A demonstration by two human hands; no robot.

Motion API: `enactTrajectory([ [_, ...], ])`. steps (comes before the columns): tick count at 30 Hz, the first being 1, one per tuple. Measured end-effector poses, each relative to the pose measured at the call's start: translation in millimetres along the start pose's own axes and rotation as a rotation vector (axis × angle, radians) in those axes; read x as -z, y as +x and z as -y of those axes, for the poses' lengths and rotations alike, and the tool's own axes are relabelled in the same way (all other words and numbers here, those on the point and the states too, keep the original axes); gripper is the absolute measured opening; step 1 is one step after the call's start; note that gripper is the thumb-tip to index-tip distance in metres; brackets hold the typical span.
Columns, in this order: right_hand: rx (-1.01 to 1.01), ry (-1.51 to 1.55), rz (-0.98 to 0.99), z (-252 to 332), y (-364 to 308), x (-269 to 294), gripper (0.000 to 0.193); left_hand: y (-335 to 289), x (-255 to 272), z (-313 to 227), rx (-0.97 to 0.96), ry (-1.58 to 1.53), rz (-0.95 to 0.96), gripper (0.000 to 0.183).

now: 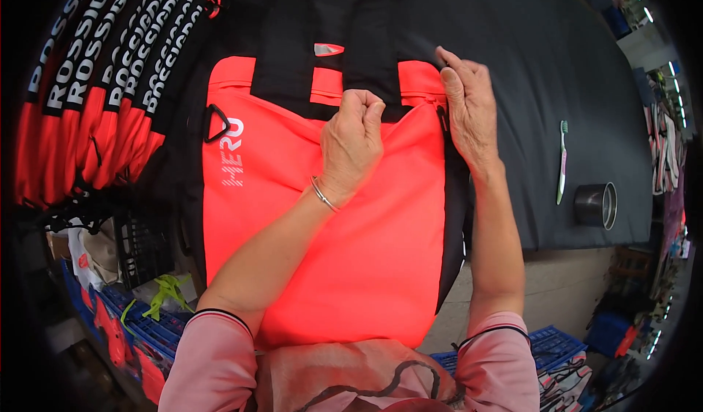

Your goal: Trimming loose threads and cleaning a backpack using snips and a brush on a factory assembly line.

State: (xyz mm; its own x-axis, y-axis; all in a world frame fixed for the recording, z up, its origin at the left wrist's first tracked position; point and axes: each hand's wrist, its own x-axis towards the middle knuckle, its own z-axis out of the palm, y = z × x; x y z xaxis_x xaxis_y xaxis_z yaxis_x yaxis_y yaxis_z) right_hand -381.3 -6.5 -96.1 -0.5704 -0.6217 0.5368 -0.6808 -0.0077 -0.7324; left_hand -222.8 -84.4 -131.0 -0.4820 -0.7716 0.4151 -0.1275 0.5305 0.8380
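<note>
A bright red-orange bag [322,258] with black sides lies across the table's near edge and reaches down toward my lap. Broad black straps [372,39] extend from its top. My left hand [353,137] is closed in a pinch on the front panel's upper edge, and creases run through the fabric around it. At the top right corner, my right hand [470,108] rests against the bag with fingers stretched out and thumb raised. A black triangular ring [217,124] sits near the upper left corner. The left fingertips partly hide what they pinch.
Several red-and-black bags [110,112] are stacked at the left. On the dark table [534,61], a toothbrush [562,162] and a metal cup [595,206] lie to the right. Blue crates [150,320] stand below the left side.
</note>
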Motion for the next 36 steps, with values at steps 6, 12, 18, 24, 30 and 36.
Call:
enactTrajectory([
  [6,0.455,-0.423,0.357,25,31,20,0.026,0,2,-1,0.029,-0.057,-0.046,0.015],
  [12,0.675,-0.514,0.664,37,60,16,0.02,3,5,-5,0.121,-0.04,-0.002,0.012],
  [18,0.739,-0.553,0.799,35,63,3,0.018,3,3,-4,0.108,-0.039,-0.02,0.013],
  [24,0.737,-0.608,0.834,37,63,2,0.016,3,-1,1,0.024,-0.053,-0.067,0.014],
  [30,0.354,-0.371,0.581,27,66,14,0.02,2,4,-8,-0.56,0.11,-0.096,0.007],
  [36,-0.053,-0.278,-0.065,26,72,23,0.045,-44,-21,-30,-0.772,-0.155,0.536,0.023],
])
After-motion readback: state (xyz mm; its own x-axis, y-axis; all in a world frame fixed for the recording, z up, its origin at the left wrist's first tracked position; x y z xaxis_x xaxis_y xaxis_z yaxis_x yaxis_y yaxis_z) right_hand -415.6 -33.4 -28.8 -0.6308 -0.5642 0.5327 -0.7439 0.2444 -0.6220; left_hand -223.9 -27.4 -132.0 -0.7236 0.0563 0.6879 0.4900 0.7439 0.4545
